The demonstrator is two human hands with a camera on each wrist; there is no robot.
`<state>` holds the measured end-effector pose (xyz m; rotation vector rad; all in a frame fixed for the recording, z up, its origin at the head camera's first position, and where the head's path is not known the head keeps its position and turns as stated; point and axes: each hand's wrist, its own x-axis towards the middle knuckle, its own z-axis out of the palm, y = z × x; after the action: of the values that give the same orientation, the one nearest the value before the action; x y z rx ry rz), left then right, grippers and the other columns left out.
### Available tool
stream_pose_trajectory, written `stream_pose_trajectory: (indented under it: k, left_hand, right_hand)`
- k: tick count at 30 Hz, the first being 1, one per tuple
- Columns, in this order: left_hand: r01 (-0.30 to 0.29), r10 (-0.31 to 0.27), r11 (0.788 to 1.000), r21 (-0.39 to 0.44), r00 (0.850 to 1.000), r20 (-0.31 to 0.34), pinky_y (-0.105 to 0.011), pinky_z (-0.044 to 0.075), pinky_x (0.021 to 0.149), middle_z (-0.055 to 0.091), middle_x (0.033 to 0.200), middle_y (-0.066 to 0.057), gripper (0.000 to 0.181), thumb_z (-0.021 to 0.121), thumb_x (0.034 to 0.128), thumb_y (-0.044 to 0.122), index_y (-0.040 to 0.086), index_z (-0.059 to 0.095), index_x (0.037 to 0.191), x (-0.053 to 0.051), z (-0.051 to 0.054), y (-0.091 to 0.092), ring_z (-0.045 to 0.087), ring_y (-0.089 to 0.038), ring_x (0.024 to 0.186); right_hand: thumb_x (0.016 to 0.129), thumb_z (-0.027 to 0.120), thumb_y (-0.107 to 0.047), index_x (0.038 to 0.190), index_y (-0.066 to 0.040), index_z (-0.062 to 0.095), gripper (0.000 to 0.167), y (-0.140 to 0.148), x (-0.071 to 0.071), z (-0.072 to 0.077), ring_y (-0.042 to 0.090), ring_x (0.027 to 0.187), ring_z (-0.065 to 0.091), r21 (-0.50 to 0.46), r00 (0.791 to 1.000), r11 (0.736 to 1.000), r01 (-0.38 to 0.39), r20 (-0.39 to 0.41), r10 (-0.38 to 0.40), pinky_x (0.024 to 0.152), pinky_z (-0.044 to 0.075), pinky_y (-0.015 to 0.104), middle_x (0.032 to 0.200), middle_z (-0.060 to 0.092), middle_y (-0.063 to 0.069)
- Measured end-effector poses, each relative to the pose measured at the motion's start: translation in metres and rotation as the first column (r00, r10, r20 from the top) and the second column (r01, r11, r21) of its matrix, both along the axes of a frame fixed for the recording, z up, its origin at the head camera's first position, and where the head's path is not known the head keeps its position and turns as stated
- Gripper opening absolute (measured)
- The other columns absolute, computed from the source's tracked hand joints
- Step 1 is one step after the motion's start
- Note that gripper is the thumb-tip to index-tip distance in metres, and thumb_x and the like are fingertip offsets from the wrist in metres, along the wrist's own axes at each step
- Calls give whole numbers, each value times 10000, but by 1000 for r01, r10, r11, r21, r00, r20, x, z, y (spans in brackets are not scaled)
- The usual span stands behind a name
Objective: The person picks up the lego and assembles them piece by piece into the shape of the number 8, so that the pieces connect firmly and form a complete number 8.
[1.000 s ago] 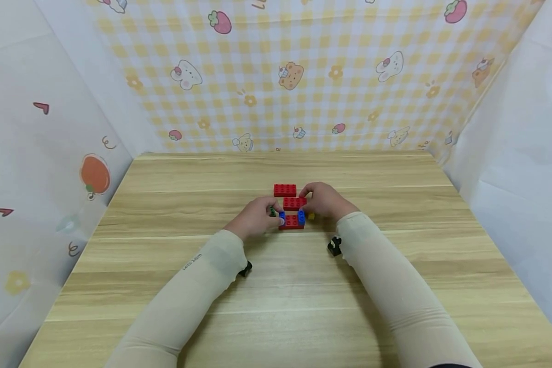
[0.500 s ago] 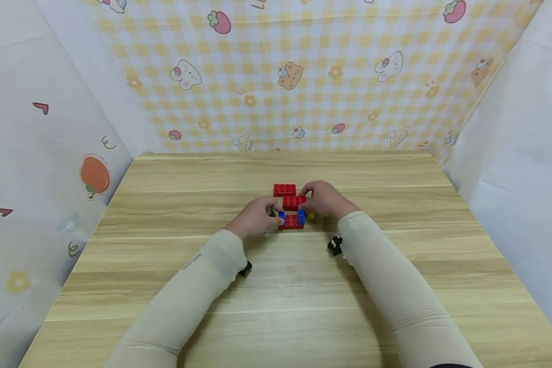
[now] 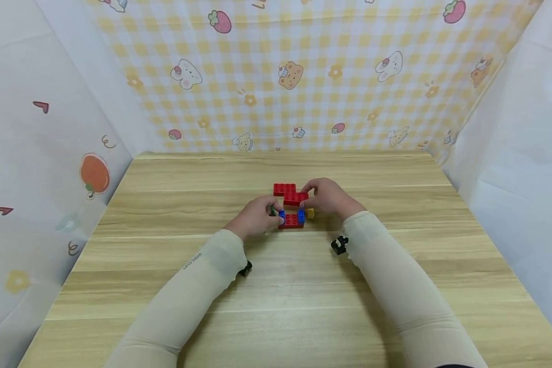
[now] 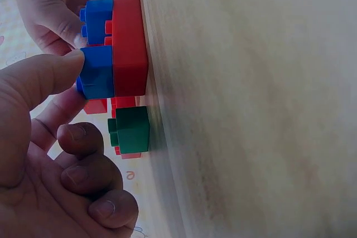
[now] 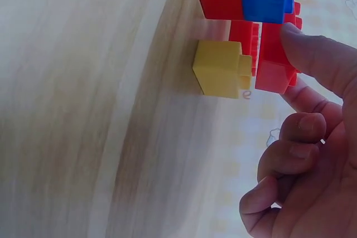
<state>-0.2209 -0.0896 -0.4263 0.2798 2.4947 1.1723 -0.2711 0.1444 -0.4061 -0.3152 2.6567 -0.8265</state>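
My left hand (image 3: 257, 217) pinches a small blue toy brick (image 4: 98, 73) between thumb and index finger. That brick sits on the left end of a red base brick (image 4: 130, 45). A second blue brick (image 3: 301, 216) stands on the base's right end. Just behind, my right hand (image 3: 328, 197) pinches a long red brick (image 5: 270, 62) by its right end. In the right wrist view this red brick is raised off the table, beyond the blue one. The far fingertips of each hand are partly hidden by the bricks.
Another long red brick (image 3: 283, 189) lies farther back on the wooden table (image 3: 294, 306). A small green brick (image 4: 133, 130) stands left of the base, a yellow brick (image 5: 217, 68) to its right. A patterned cloth (image 3: 322, 87) hangs behind the table.
My right hand and its red brick have moved slightly up and right in the head view, away from the base. More of the yellow brick shows. The left hand stays put.
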Motion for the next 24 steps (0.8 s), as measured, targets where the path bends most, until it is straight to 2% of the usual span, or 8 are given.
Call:
stream_pose_trajectory:
  k: [16,20,24]
  left_hand:
    - [-5,5,1000,4,1000,-2,-323,409,620,505,810,-42,154,762,984,222,187,667,1100,2,1,-1,476,-194,677]
    - [-6,6,1000,4,1000,3,-319,402,611,499,801,-40,157,760,986,220,182,666,1106,2,1,-1,469,-191,663]
    - [-6,6,1000,6,1000,9,-320,399,607,496,799,-39,159,763,987,226,181,665,1103,1,1,-1,469,-192,659]
  right_hand:
    - [954,805,-289,1235,-141,732,326,3,9,4,249,840,489,-36,999,999,-14,-49,13,699,390,348,910,546,87]
    - [948,812,-299,1228,-155,734,324,5,12,4,251,832,489,-56,999,998,-2,-36,-1,690,389,347,899,532,86]
    - [938,823,-297,1224,-164,743,325,6,18,5,247,756,463,-88,1000,996,8,-24,-10,656,369,346,823,474,72]
